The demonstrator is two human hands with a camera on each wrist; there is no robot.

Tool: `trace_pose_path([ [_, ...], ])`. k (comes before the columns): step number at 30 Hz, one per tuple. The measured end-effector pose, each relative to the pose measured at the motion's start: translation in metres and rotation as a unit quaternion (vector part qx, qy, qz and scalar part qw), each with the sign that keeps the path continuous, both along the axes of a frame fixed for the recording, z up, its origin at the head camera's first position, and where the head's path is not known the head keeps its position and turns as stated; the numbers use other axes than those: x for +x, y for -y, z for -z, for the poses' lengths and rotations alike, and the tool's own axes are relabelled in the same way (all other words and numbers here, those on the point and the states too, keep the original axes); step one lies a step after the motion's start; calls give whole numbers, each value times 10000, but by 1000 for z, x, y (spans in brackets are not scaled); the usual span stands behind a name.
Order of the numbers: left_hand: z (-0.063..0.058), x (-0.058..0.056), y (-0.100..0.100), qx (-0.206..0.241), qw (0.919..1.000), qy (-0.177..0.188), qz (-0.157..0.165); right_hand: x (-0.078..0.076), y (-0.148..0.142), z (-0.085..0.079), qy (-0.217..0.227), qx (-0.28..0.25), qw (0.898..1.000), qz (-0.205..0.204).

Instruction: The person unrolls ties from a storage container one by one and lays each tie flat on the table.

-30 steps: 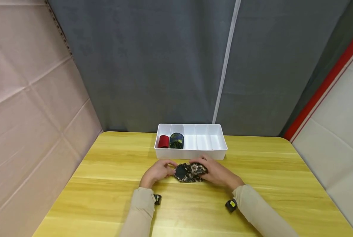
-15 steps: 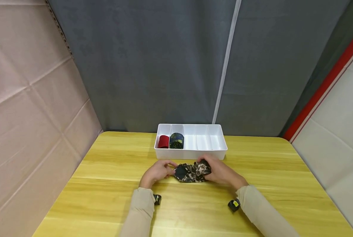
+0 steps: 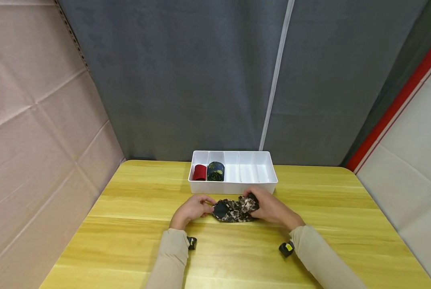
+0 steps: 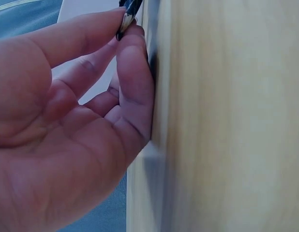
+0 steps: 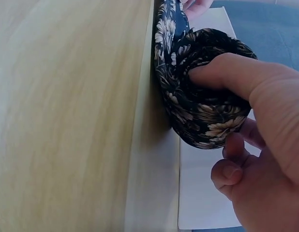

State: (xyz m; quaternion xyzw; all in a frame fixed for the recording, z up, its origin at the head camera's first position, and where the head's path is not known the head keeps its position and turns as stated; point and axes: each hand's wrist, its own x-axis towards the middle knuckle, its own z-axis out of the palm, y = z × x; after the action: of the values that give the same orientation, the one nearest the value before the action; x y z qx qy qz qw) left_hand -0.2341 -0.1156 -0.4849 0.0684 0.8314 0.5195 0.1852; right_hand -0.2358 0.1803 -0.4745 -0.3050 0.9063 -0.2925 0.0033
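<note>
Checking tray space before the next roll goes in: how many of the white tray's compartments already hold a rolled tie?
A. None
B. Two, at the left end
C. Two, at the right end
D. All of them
B: in the white tray, a red roll and a dark patterned roll fill the two leftmost compartments; the others show bare white.

The white tray (image 3: 232,187) stands just behind both hands, walling off the way forward along the surface (image 3: 128,237). Left, right and in front of the tray, the surface lies bare. Its two leftmost compartments are filled by a red roll (image 3: 199,172) and a dark roll (image 3: 215,171); the compartments to their right stand free.
</note>
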Motion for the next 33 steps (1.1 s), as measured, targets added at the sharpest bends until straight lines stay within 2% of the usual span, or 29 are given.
trace_pose_path([
  [9,1,-1,1,48,10000,-6,69,1,-7,-2,-194,164,9992,-317],
  [19,0,-1,2,-70,9999,4,87,3,-17,-1,144,436,9987,-227],
  [29,-1,0,2,-51,10000,-3,75,1,-21,-3,27,100,9997,-207],
  [33,0,-1,2,-59,9999,-9,98,0,-23,-3,-40,119,9995,-279],
])
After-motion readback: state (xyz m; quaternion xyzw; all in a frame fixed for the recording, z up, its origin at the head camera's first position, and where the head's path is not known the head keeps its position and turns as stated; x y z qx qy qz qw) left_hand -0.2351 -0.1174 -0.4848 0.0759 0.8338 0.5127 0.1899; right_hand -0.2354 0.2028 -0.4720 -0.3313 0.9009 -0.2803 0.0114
